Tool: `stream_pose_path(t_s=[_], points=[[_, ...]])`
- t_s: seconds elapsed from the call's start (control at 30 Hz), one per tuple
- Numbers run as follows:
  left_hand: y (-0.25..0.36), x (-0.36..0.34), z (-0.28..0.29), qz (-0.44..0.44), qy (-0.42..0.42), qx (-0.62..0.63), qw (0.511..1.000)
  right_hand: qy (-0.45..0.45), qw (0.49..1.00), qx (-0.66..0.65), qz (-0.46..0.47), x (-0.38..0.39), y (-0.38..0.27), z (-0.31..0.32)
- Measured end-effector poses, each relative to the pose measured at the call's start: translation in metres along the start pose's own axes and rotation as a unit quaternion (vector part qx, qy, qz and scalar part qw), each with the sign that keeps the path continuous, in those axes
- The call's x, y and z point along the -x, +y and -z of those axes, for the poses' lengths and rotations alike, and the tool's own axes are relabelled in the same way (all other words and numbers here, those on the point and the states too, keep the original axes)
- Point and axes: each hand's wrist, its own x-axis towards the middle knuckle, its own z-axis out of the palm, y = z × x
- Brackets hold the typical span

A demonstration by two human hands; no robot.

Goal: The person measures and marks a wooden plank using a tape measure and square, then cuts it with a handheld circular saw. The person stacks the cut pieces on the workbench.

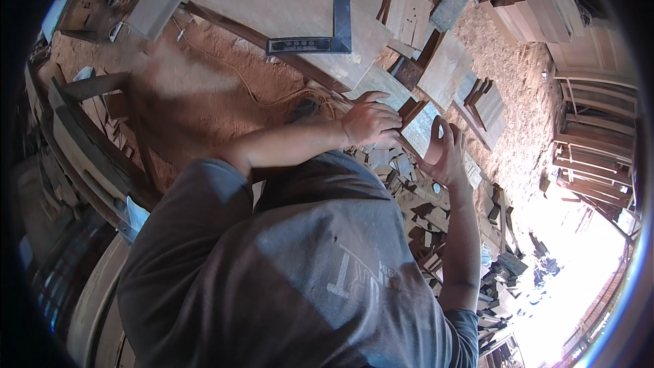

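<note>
My left hand (371,121) reaches in from the left over the near edge of a work board (381,88). Its index finger and thumb are pinched at the end of a thin brown wooden strip (411,147); the fingertips partly hide it. To the right, my right hand (444,153) has its fingers curved and apart from the thumb. The thumb lies close to the strip's other end, and whether it touches is unclear. Small brown wooden pieces (411,110) sit on the board just beyond both hands.
A dark metal square (342,27) lies on a wide plank (272,0) ahead. Several more boards (444,68) extend to the right. Wood offcuts (429,218) cover the ground at my right, and a cord (238,75) crosses the dirt at left. Stacked planks (531,17) stand far right.
</note>
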Motion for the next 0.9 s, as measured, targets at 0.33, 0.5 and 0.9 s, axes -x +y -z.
stream_pose_path(t_s=[0.33, 0.5, 0.9], points=[[0.001, -0.0013, 0.0028, 0.01, 0.004, 0.022, 1.0, 0.01, 1.0, 0.005, 0.028, -0.0048, -0.001, 0.0027], [0.0004, -0.0017, 0.0045, 0.005, 0.004, 0.019, 1.0, 0.008, 1.0, -0.002, 0.024, -0.0047, 0.0007, 0.0013], [0.0004, -0.0014, 0.0023, 0.004, 0.007, -0.015, 1.0, 0.008, 0.999, 0.009, 0.034, -0.0025, 0.0026, 0.0001]])
